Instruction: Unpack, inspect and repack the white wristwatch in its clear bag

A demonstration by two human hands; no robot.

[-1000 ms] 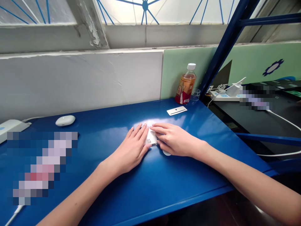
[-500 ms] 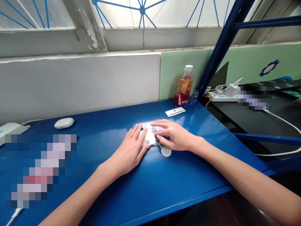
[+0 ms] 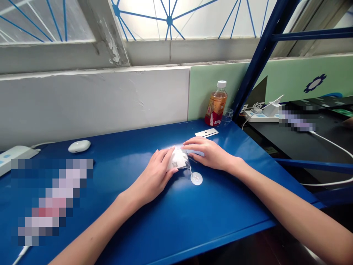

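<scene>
A small white packet (image 3: 178, 161) with a printed code lies on the blue table (image 3: 193, 213) between my hands. My left hand (image 3: 154, 176) lies flat, fingers stretched out, its fingertips pressing the packet's left side. My right hand (image 3: 211, 152) rests on the packet's right edge with fingers extended and slightly curled. A round white tag (image 3: 196, 179) on a thin cord lies on the table just in front of the packet, uncovered.
A white card (image 3: 206, 133) lies behind my right hand. A bottle of amber drink (image 3: 216, 105) stands at the back by a blue post (image 3: 261, 55). A white oval case (image 3: 79, 146) sits at left. A power strip (image 3: 260, 115) with cables is at right.
My right hand has slid back and to the right, uncovering the round white tag. The packet has shifted a little farther away. The left hand stays pressed on it.
</scene>
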